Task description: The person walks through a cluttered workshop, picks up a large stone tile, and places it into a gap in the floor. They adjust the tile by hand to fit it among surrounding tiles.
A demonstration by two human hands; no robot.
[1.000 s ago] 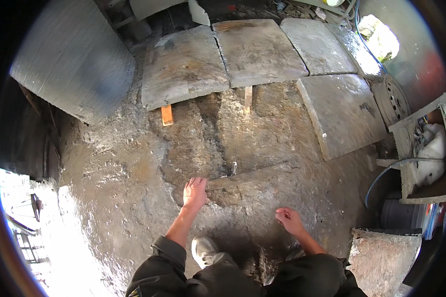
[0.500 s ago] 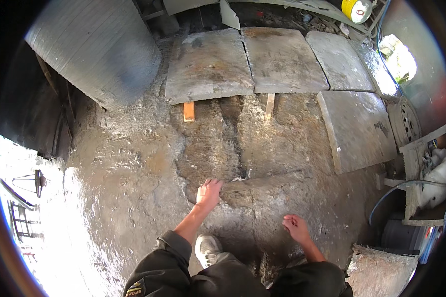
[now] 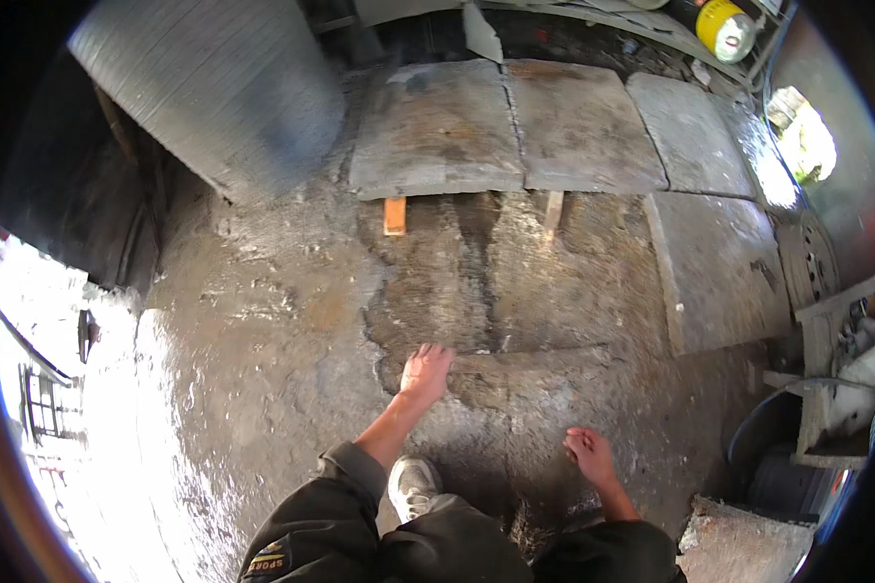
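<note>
Left grip (image 3: pixel 424 372) is placed by a rough patch (image 3: pixel 578 282) in the floor (image 3: pixel 272 389); right grip (image 3: pixel 590 455) is held apart, half-curled; whether anything is grasped cannot be told.

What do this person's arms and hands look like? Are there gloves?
No gloves: the left hand and right hand are bare. The dark left sleeve has a thick cuff and a small yellowish marking. On the right, dark cloth meets the forearm, without a clear cuff.
</note>
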